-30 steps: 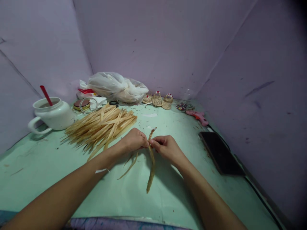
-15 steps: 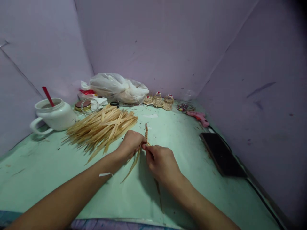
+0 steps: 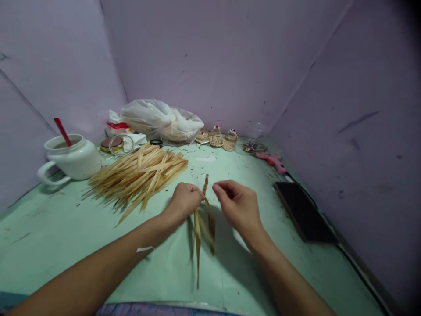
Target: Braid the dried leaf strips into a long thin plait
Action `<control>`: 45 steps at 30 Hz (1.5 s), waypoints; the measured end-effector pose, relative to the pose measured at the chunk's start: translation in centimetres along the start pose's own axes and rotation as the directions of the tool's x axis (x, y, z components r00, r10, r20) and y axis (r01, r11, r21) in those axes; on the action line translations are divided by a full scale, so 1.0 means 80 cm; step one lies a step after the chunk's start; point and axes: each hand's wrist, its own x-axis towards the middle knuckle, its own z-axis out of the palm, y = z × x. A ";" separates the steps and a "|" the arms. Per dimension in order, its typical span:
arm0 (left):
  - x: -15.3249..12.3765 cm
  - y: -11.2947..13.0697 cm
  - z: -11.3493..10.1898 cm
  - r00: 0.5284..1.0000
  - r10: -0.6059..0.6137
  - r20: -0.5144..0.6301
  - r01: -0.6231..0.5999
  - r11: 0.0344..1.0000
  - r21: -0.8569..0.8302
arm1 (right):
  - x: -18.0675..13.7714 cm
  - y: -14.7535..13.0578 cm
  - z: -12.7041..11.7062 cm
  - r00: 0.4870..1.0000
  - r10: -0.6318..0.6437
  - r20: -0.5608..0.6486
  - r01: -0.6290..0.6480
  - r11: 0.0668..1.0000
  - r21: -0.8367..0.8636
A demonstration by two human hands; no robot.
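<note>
Left hand (image 3: 186, 199) grasps the short braid (image 3: 205, 184) of dry plant strips in a thumb-and-finger pinch, where the plaiting meets the loose strands (image 3: 197, 245). Right hand (image 3: 240, 204) is released, just beside the braid at 3 o'clock and apart from it; thumb and forefinger curl toward each other, with nothing visible between them. Directions refer to a dial centred on the braid, 12 o'clock being the far wall. The braid's plaited tip points to 12 o'clock; the strands hang toward 6 o'clock over the green tabletop (image 3: 250, 285), partly blurred, so I cannot count them. I judge the material very light and papery: springy along its length, pliant across its flat faces, not slippery in bare fingers. Thin strands could split if bent sharply. Recommended hold: pinch the base of the plait firmly enough to prevent loosening, and take each strand by its flat faces near the root, not by its narrow tip. Surrounding items: a bundle of strips (image 3: 141, 173) at 10 o'clock, small woven baskets (image 3: 216, 138) at 12, a pink glue gun (image 3: 274, 162) at 2.
</note>
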 end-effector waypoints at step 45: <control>-0.001 0.011 -0.019 0.955 0.206 0.211 -0.210 0.978 -0.002 | 0.012 0.003 0.008 0.806 0.304 0.507 -0.530 0.752 0.391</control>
